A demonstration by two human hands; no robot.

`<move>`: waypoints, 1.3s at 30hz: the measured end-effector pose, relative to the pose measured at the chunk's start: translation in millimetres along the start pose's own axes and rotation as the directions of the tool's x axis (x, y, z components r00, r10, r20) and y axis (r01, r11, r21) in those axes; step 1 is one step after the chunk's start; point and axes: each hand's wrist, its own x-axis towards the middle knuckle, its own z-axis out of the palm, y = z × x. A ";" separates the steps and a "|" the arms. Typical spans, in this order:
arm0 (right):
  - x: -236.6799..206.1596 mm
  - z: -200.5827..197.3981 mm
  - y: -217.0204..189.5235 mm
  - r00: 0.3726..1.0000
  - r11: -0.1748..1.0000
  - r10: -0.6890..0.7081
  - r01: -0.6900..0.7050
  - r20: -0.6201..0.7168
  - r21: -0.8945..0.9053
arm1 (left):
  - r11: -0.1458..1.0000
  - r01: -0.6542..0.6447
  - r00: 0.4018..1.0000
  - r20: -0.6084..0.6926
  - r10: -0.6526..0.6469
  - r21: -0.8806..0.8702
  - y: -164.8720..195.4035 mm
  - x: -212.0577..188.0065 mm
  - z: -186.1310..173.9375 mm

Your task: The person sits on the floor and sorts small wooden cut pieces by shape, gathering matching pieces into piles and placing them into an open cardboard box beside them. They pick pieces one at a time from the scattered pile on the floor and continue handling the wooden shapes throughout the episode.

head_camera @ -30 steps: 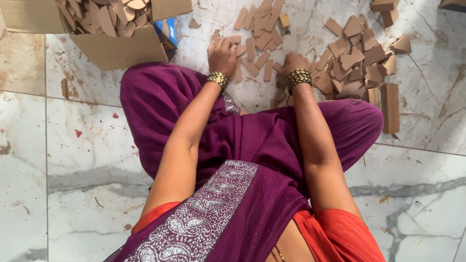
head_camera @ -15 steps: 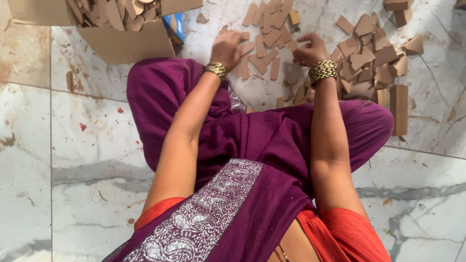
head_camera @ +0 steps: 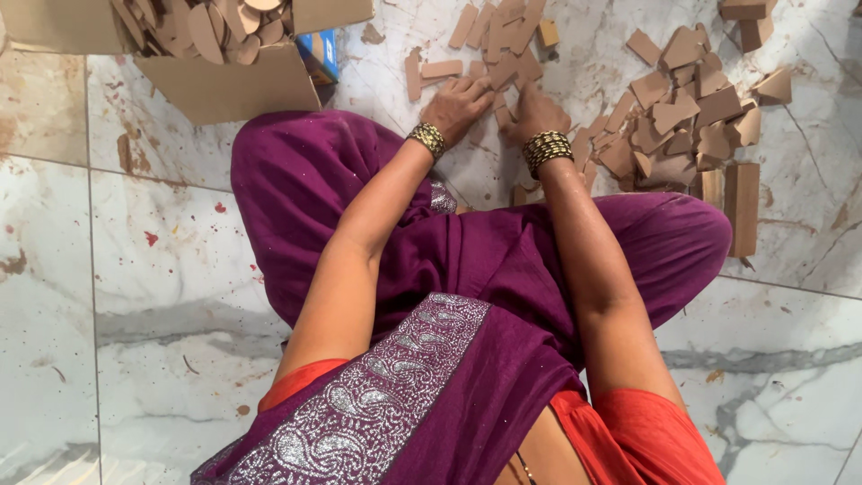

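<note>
Left hand: the left hand (head_camera: 460,106) is being pressed palm-down on the marble floor (head_camera: 180,269), fingers spread over a few cardboard pieces (head_camera: 503,67); whether any piece is actually being pinched cannot be told.
Right hand: the right hand (head_camera: 536,112) is being held just beside the left, knuckles up and fingers curled down onto the same small cluster; a firm grip cannot be confirmed.
Spacing: the two hands are being kept nearly touching, straight ahead of the crossed legs.
Pieces under the hands: flat brown strips are being covered at the fingertips, their long axes mostly pointing away from the body, slightly fanned.
Nearer hand: the bigger heap (head_camera: 691,108) is lying to the right and is being neared more closely by the right hand.
Left side: an open cardboard box (head_camera: 224,85), filled with cut shapes, is being left well apart from the left hand.
Stack: a neat upright stack of strips (head_camera: 741,202) is sitting beside the right knee.
</note>
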 end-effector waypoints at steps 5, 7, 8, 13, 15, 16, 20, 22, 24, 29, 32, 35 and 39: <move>7.0 5.2 -1.6 0.999 0.999 -0.027 0.026 -0.040 -0.024 | 0.996 0.082 0.996 0.023 -0.081 -0.041 0.6 0.6 6.6; 7.8 6.7 -1.7 0.998 0.999 -0.027 0.026 -0.051 -0.028 | 0.997 0.074 0.997 -0.009 -0.074 -0.038 0.9 -0.3 10.7; 7.8 6.9 -2.2 0.998 0.999 -0.033 0.031 -0.057 -0.026 | 0.997 0.071 0.997 -0.026 -0.072 -0.036 0.6 -0.5 12.6; 3.0 2.2 -11.0 0.997 0.999 -0.041 0.041 -0.064 -0.008 | 0.991 0.113 0.993 -0.029 -0.115 -0.065 3.8 -2.4 18.0; 0.1 -0.6 -16.3 0.998 0.999 -0.026 0.024 -0.065 -0.023 | 0.987 0.162 0.987 -0.012 -0.162 -0.010 6.8 -0.9 18.4; -1.1 -1.8 -18.0 0.998 0.999 -0.031 0.029 -0.060 -0.027 | 0.980 0.193 0.981 -0.014 -0.192 0.053 8.3 0.3 18.4; -0.3 1.0 -15.5 0.996 0.999 -0.046 0.046 -0.071 -0.003 | 0.934 0.357 0.934 0.010 -0.357 -0.014 9.1 4.1 16.4; 5.4 7.5 -8.4 0.996 0.998 -0.048 0.051 -0.076 0.031 | 0.939 0.344 0.938 0.048 -0.342 -0.024 7.2 3.9 15.2; 15.9 14.3 1.4 0.996 0.996 -0.047 0.052 -0.072 0.069 | 0.944 0.329 0.943 0.057 -0.328 -0.004 5.5 2.9 15.0; 40.9 10.1 27.8 0.995 0.809 -0.087 0.045 0.044 0.587 | 0.954 0.292 0.956 -0.003 -0.293 0.073 5.0 2.0 16.9; 44.8 -6.5 46.0 0.994 0.353 -0.094 -0.013 0.049 0.936 | 0.963 0.270 0.960 -0.086 -0.268 0.013 2.3 1.4 16.4; 37.7 -23.5 58.9 0.997 -0.089 -0.073 0.019 -0.026 0.996 | 0.935 0.313 0.947 -0.019 -0.320 -0.165 -2.8 0.3 10.9; 39.6 -22.2 62.9 0.988 -0.398 -0.014 -0.146 0.153 0.906 | 0.863 0.358 0.903 -0.101 -0.417 -0.358 -5.9 7.0 4.4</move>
